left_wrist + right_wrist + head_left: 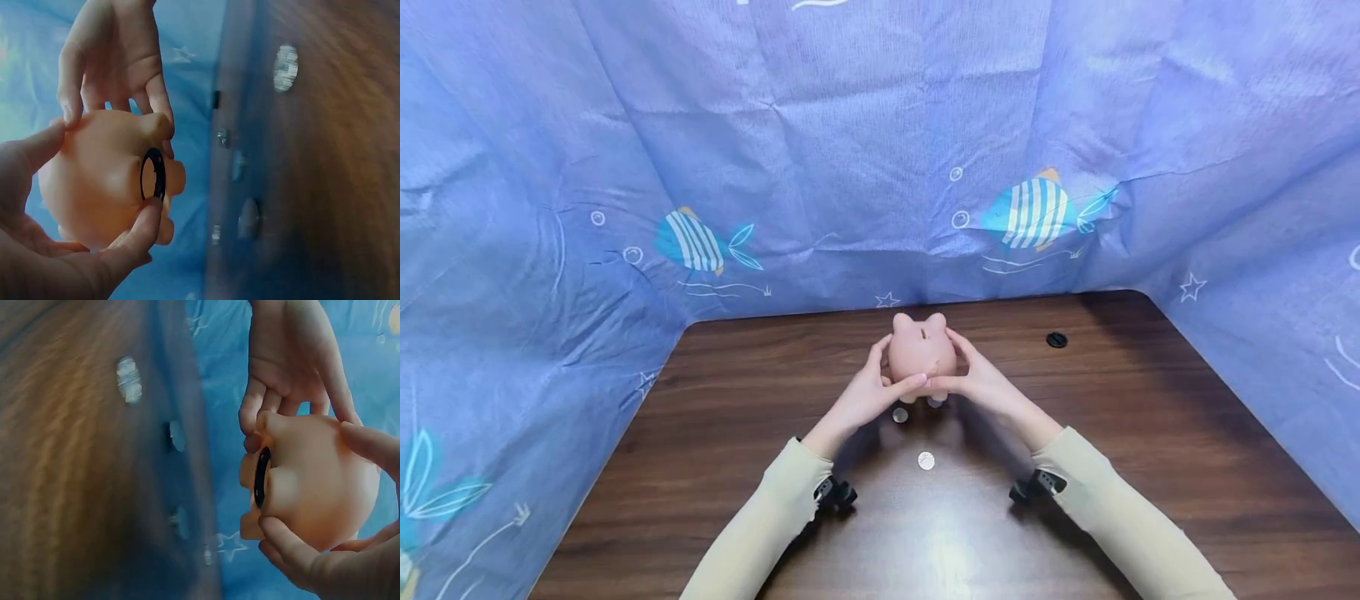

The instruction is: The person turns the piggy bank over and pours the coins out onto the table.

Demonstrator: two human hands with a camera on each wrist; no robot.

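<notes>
A pink piggy bank (922, 350) is held up off the table between both hands, its coin slot and ears facing up in the head view. My left hand (867, 393) grips its left side, with the thumb across the near face. On the other side my right hand (988, 390) grips it the same way, and the two thumbs meet in front. The wrist views show the stubby feet and a black-rimmed round opening (152, 175) in the belly. Beneath and nearer lie several silver coins, among them one coin (927, 460) between the forearms and another coin (900, 414) below the pig.
A small round black plug (1057, 340) lies toward the back right of the brown wooden table (737, 467). Blue fish-printed cloth (850, 150) hangs along the table's back and sides. Black wrist cameras (837, 495) sit under both cuffs.
</notes>
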